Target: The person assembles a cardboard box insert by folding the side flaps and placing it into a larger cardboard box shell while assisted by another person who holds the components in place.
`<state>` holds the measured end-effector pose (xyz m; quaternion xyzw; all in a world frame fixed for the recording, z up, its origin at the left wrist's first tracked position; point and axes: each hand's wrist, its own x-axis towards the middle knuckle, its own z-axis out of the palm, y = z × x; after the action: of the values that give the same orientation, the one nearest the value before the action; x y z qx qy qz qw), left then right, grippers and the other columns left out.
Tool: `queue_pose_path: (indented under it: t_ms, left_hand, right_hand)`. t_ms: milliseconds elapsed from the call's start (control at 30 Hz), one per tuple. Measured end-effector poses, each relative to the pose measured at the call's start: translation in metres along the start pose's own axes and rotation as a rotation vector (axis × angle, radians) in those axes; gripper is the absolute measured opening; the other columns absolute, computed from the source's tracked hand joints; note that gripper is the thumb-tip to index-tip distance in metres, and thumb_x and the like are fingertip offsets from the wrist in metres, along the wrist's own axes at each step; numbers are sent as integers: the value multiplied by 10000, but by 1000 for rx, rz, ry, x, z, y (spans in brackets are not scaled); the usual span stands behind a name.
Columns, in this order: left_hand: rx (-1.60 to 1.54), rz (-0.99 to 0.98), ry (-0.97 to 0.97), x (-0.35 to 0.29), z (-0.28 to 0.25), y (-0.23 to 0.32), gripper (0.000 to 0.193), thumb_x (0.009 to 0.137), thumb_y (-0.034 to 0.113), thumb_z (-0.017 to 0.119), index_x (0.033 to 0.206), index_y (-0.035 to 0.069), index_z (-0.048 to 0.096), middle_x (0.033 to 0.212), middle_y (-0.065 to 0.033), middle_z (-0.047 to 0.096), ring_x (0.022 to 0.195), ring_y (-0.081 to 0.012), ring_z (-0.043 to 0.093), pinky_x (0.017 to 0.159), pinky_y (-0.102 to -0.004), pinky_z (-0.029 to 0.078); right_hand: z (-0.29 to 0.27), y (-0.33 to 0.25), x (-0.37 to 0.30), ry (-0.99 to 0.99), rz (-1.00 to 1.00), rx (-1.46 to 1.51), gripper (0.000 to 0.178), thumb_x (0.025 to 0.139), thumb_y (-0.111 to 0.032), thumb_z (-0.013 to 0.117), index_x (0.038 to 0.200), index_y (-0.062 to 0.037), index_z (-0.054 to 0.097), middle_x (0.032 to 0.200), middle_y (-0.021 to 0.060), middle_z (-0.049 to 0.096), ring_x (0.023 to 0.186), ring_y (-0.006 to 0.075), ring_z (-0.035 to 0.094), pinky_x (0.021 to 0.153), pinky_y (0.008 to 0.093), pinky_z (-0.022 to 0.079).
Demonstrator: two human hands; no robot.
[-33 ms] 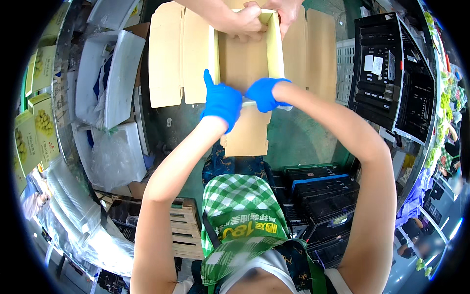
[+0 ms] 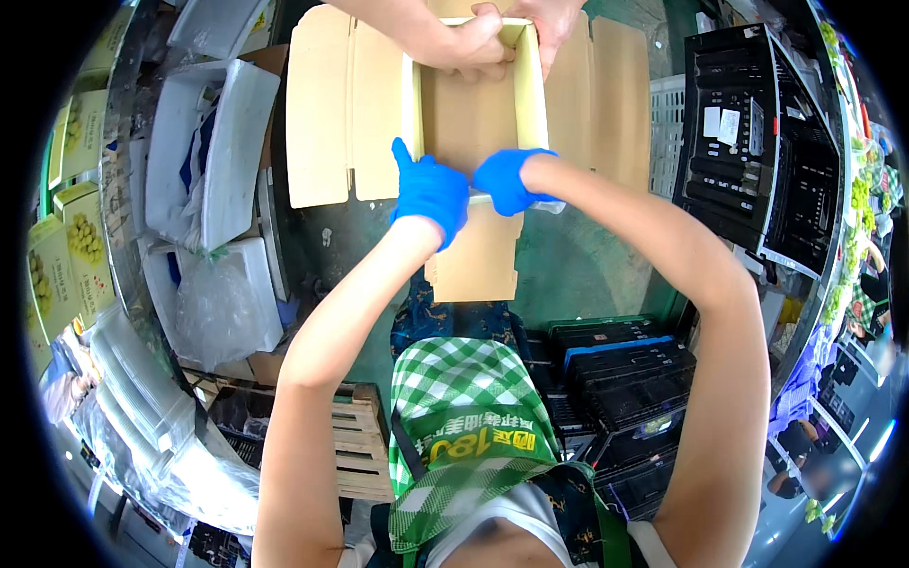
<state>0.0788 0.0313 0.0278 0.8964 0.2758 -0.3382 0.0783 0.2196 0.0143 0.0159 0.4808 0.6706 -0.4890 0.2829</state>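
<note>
Only a very slight drift to the left is seen since the earlier frame: the open tan cardboard box with pale yellow inner walls (image 2: 532,99) and the blue-gloved left hand (image 2: 431,197) and blue-gloved right hand (image 2: 509,182) are shifted together, and the right elbow is carried a little outward. The box is held in front of the person, above the green floor (image 2: 578,251); its support is hidden. At its near left corner the left fingers are curled, with 1 digit extended; at its near right corner the right fingers are bent inward. Whether the rim is pinched cannot be told. The far end is handled by a co-worker's 2 bare hands (image 2: 478,45).

The box is judged light, fairly stiff along its walls, floppy at its flaps and easily creased; it is best taken by the wall rims near the corners. Beyond the left and right edges, wide tan flaps (image 2: 379,104) are spread, so sideways room is limited by white foam boxes (image 2: 227,161) and upright black crates (image 2: 729,133). Below the near edge, a narrow tan flap (image 2: 475,260) is hung toward the person.
</note>
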Motion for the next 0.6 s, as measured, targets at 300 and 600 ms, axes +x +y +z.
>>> queue_pose_path:
  t_ms: [300, 600]
  left_hand:
    - [-80, -101, -152, 4, -18, 12, 233, 841, 237, 539, 1001, 187, 701, 1026, -49, 673, 1080, -266, 570, 1034, -639, 155]
    - [203, 149, -310, 2, -33, 13, 381, 856, 353, 541, 1196, 194, 605, 1226, -50, 585, 1188, -286, 490, 1088, -527, 111]
  right_hand:
    - [-10, -5, 0, -162, 73, -63, 317, 649, -177, 619, 931, -40, 660, 850, 154, 634, 738, 297, 604, 611, 433, 469]
    - [-20, -26, -1, -233, 253, -244, 473, 576, -268, 716, 1035, -155, 688, 1100, 117, 627, 989, 285, 589, 856, 370, 465]
